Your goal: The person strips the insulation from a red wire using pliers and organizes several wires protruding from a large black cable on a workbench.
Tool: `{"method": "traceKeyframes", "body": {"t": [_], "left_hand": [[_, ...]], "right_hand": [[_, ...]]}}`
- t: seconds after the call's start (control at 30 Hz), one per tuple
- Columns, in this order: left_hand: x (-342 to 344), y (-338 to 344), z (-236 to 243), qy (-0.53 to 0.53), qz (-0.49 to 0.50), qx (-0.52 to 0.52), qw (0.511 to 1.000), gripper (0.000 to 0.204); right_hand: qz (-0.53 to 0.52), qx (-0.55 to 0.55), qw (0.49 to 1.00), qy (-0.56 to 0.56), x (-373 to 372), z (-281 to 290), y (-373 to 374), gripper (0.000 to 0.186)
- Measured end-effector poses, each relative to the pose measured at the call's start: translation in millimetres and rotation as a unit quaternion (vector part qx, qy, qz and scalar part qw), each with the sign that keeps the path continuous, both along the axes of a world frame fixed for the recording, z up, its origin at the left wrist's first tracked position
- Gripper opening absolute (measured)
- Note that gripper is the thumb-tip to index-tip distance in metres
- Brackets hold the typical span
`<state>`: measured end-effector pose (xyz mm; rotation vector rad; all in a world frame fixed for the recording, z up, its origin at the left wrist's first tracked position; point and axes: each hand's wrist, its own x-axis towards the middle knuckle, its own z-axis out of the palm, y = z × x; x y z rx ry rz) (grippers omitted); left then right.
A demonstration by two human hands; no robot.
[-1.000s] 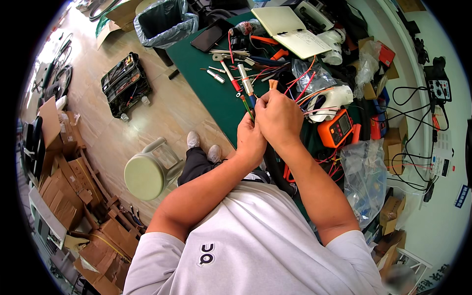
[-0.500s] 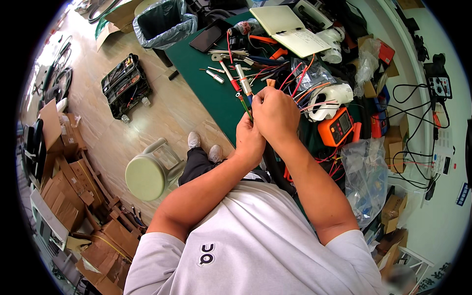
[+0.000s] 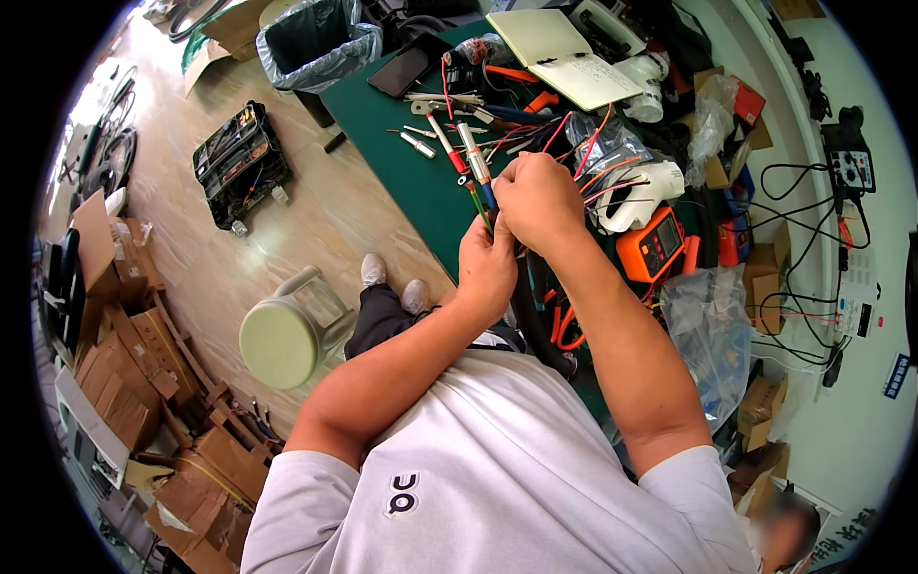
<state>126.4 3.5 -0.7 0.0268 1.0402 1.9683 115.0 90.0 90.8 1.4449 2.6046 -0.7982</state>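
Observation:
My left hand (image 3: 486, 258) is closed around a bundle with a green wire (image 3: 477, 199) and a blue one, near the top of a thick black cable (image 3: 526, 306). My right hand (image 3: 535, 196) sits just above it with fingers pinched at the wires, hiding what is between them. A silver metal connector (image 3: 471, 143) and a red-and-white cylindrical piece (image 3: 449, 148) lie beyond the fingertips on the green table (image 3: 382, 163). To the right are loose coloured wires, a white plastic tool (image 3: 650, 196) and an orange multimeter (image 3: 648, 244).
An open notebook (image 3: 526, 33), a phone (image 3: 402, 72) and plastic bags cover the table. A lined bin (image 3: 316, 62), tool case (image 3: 239, 163), stool (image 3: 279, 340) and cardboard boxes (image 3: 134, 383) stand left. Power leads run along the right wall. A person (image 3: 784, 531) appears at lower right.
My right hand has shifted a little up and left, and the copper end that showed above it is now out of sight. A person has come into view at the lower right.

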Motion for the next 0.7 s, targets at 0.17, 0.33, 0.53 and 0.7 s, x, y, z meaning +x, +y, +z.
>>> {"method": "traceKeyframes", "body": {"t": [0.17, 0.33, 0.53, 0.7], "left_hand": [[-1, -1, 4, 0.021, 0.006, -0.019, 1.000, 0.025], [1, 2, 0, 0.038, 0.006, -0.044, 0.998, 0.026], [-2, 5, -5, 0.032, -0.005, -0.076, 0.997, 0.039], [0, 7, -12, 0.042, 0.001, -0.111, 0.993, 0.042]], "right_hand": [[0.042, -0.002, 0.999, 0.005, 2, -1, 2, 0.021], [0.055, -0.018, 0.998, 0.015, 2, -6, 0, 0.021], [0.041, -0.063, 0.997, 0.017, -2, -4, 1, 0.019], [0.033, -0.085, 0.996, -0.008, -3, -5, 4, 0.021]]}}
